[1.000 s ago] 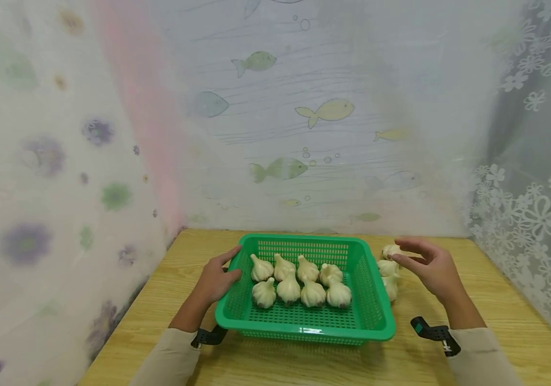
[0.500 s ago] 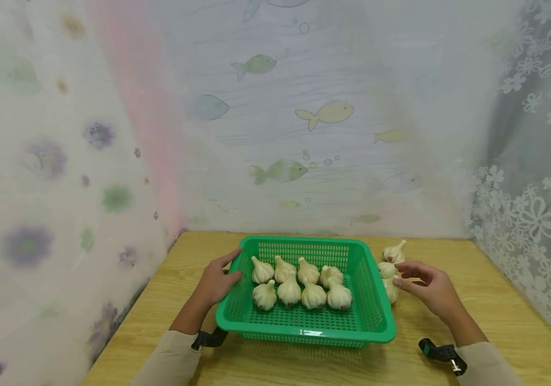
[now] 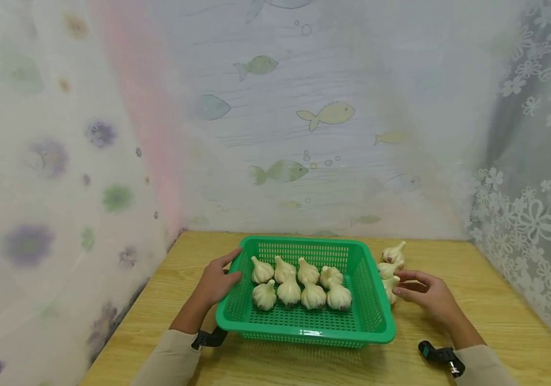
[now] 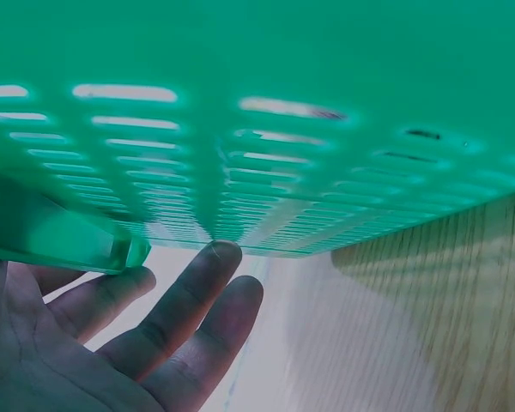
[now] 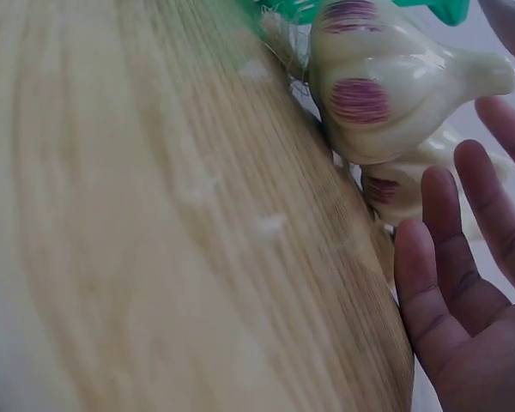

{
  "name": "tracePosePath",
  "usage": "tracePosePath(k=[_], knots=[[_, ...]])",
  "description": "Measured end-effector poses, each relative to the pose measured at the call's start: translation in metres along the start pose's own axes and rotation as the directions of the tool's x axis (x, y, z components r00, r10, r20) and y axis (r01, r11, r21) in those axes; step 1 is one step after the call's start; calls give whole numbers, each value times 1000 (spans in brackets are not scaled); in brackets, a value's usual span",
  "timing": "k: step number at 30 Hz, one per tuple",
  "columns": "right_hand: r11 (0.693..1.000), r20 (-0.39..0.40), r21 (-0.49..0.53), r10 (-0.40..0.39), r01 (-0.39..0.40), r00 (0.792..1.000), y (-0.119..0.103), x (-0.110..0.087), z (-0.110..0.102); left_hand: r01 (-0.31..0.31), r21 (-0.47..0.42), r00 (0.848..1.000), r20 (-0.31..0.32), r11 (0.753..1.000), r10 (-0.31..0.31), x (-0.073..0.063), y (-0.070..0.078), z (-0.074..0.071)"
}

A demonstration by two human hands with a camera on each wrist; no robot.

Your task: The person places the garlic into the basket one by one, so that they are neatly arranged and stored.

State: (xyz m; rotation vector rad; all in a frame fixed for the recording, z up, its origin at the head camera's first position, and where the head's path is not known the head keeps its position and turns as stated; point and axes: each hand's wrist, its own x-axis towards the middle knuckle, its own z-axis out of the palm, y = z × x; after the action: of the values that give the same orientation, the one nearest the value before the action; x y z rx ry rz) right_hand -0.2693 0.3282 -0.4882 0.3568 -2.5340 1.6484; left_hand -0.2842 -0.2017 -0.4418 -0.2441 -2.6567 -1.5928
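Note:
A green plastic basket [image 3: 311, 333] stands on the wooden table, with several garlic bulbs [image 3: 288, 291] in two rows inside. My left hand [image 3: 216, 281] holds its left rim, thumb and index finger over the top; in the left wrist view other fingers [image 4: 184, 313] reach below the rim beside the slotted wall. Outside the basket's right wall, 3 more garlic bulbs [image 3: 394, 254] lie in a line. My right hand [image 3: 427, 294] is beside the nearest one, fingers spread around its stem side. In the right wrist view, a gap shows between those fingers and the purple-streaked garlic bulb [image 5: 369, 86].
The wooden table [image 3: 487, 289] extends right of the right hand and in front of the basket. A sheet printed with fish [image 3: 282, 170] hangs behind the table. Flowered curtains [image 3: 38, 214] close off both sides.
My right hand has come down and toward me, from the farthest loose garlic bulb to the nearest one. My left hand and the basket have stayed in place.

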Motion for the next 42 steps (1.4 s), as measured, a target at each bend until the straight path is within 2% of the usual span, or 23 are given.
tracePosePath(k=[12,18,42], knots=[[997,57,-35,74,-72,996,2,3,2,9,15,1000,2,1000,-9,0,2,0],[993,63,-90,79,-73,995,-3,4,5,8,25,1000,-1,1000,-8,0,1,-1],[982,85,-171,91,-75,992,-3,6,11,6,10,1000,1,1000,-6,0,1,0]])
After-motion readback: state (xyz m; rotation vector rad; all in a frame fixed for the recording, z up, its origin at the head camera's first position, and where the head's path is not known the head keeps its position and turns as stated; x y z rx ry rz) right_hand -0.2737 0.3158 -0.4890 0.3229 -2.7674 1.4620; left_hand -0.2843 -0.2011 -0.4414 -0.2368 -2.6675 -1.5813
